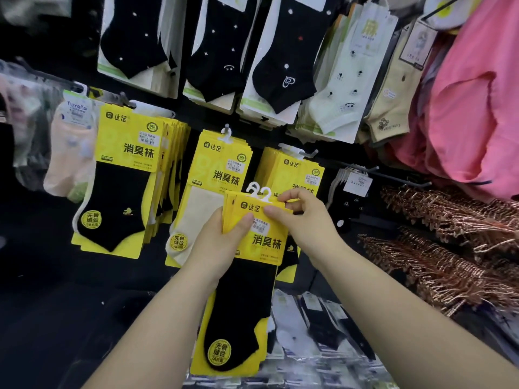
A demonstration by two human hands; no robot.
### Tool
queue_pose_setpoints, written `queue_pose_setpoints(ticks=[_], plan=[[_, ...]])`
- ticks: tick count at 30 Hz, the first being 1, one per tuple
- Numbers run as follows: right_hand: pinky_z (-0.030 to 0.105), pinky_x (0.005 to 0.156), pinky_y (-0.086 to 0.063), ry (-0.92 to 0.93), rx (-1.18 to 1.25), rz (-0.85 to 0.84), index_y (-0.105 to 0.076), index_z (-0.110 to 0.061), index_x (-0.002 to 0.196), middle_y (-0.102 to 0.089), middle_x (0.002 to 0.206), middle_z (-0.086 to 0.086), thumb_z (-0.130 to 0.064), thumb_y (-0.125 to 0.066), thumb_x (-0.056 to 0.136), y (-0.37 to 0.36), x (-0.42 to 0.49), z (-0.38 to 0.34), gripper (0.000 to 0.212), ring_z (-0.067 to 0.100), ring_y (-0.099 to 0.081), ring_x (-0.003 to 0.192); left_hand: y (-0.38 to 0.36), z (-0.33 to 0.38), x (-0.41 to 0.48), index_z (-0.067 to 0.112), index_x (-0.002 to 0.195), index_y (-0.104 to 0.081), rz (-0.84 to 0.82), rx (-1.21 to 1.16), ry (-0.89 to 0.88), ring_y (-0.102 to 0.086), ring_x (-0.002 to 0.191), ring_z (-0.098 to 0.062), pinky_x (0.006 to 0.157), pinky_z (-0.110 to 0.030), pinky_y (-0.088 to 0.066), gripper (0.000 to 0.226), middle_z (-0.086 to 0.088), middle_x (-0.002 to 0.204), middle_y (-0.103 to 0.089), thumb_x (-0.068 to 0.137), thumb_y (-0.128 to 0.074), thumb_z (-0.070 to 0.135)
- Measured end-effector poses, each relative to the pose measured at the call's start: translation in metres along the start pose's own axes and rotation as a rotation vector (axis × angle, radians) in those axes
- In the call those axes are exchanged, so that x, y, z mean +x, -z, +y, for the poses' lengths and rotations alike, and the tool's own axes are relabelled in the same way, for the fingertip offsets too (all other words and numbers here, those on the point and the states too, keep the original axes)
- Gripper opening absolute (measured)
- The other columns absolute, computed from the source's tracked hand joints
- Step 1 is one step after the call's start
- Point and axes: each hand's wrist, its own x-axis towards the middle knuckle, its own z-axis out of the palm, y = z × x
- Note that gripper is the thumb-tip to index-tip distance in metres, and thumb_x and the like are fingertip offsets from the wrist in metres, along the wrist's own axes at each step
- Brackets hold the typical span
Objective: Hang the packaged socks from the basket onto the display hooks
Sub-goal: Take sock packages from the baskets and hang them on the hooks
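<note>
Both hands [222,242] on sock pkgs [247,276]

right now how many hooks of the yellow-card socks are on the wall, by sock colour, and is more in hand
Black sock at the front: 2 hooks, left stack and right stack
Cream sock at the front: 1 hook, middle stack
Held bundle, black sock, left hand and right hand: 1
Total: 4 groups
</note>
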Motion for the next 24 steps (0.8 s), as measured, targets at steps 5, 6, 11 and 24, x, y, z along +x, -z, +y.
queue_pose_setpoints(ticks=[5, 6, 11, 24], plan=[[0.012, 0.059, -0.049, -0.017, 0.107, -0.035, -0.067, -0.023, 0.084, -0.065, 0.088, -0.005, -0.012, -0.072, 0.082, 0.017, 0.002, 0.001, 0.012, 0.011, -0.064, 0.081, -0.002, -0.005, -0.001, 0.036, 0.101, -0.057, -0.036, -0.040, 0.051, -0.067, 0.095, -0.006, 0.079, -0.026, -0.052, 0.015, 0.012, 0.104, -0.070, 0.099, -0.042, 0.034], [0.015, 0.069, -0.051, -0.020, 0.131, 0.005, -0.068, -0.023, 0.082, -0.066, 0.091, -0.006, -0.011, -0.071, 0.083, 0.020, 0.004, 0.002, 0.012, 0.013, -0.064, 0.089, -0.001, -0.006, -0.001, 0.036, 0.102, -0.057, -0.023, -0.029, 0.051, -0.065, 0.100, -0.008, 0.084, -0.029, -0.050, 0.016, 0.011, 0.107, -0.069, 0.100, -0.041, 0.033], [0.046, 0.096, -0.050, -0.096, 0.228, 0.246, -0.066, -0.023, 0.085, -0.069, 0.108, 0.004, -0.020, -0.063, 0.091, 0.037, 0.031, 0.000, 0.007, 0.024, -0.064, 0.104, 0.018, -0.006, 0.005, 0.034, 0.100, -0.056, 0.089, 0.064, 0.024, -0.065, 0.101, -0.014, 0.081, -0.032, -0.051, 0.017, 0.008, 0.103, -0.069, 0.101, -0.040, 0.028], [0.042, 0.089, -0.050, -0.133, -0.013, 0.507, -0.058, -0.023, 0.090, -0.055, 0.116, 0.006, -0.028, -0.067, 0.085, 0.016, 0.102, -0.003, 0.011, 0.026, -0.055, 0.105, 0.041, -0.001, 0.012, 0.037, 0.100, -0.060, 0.061, 0.133, -0.010, -0.067, 0.096, -0.010, 0.078, -0.029, -0.052, 0.018, 0.011, 0.103, -0.071, 0.100, -0.043, 0.030]])
